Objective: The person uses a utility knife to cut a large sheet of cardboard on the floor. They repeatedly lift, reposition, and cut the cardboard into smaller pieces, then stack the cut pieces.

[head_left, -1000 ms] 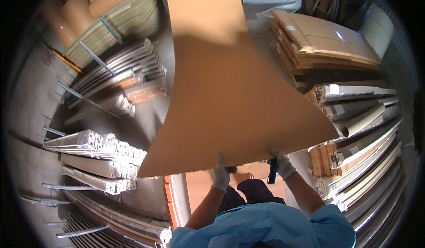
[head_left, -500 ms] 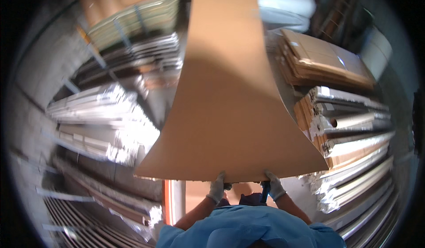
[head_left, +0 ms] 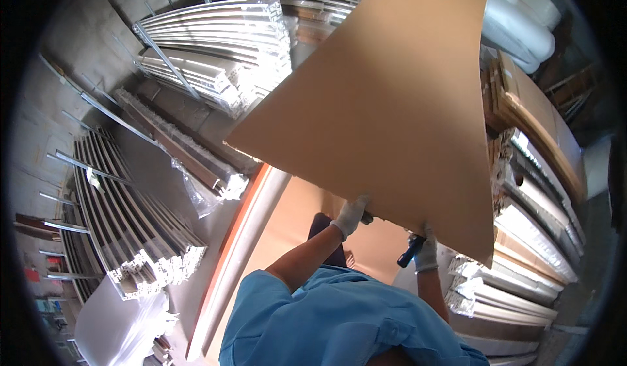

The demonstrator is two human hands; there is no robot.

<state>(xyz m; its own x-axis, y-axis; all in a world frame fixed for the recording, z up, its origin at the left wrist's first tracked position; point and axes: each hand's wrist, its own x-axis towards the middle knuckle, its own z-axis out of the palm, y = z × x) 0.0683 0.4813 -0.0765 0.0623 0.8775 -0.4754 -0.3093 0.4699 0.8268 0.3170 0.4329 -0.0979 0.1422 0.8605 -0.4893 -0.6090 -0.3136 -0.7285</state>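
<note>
A large brown cardboard sheet (head_left: 385, 98) stretches away from me, its near edge at my waist. My left hand (head_left: 353, 217), in a pale work glove, is closed on that edge, thumb on top and fingers beneath. My right hand (head_left: 426, 253), gloved too, grips the same edge farther right. A dark blue and black handled tool (head_left: 409, 251) is also in the right hand; its kind is not clear. The fingers under the sheet are mostly hidden.
Long wrapped profiles (head_left: 215, 39) lie on racks at far left. More dark profiles (head_left: 130, 216) rest at left on metal rack arms (head_left: 91, 168). Bundles of boards (head_left: 522, 235) and flat cartons (head_left: 542, 117) line the right. A long pale roll (head_left: 241, 261) lies by my left side.
My view has turned left, so the sheet now slants toward the upper right and more left-hand racks show. Both hands keep hold of the sheet's edge.
</note>
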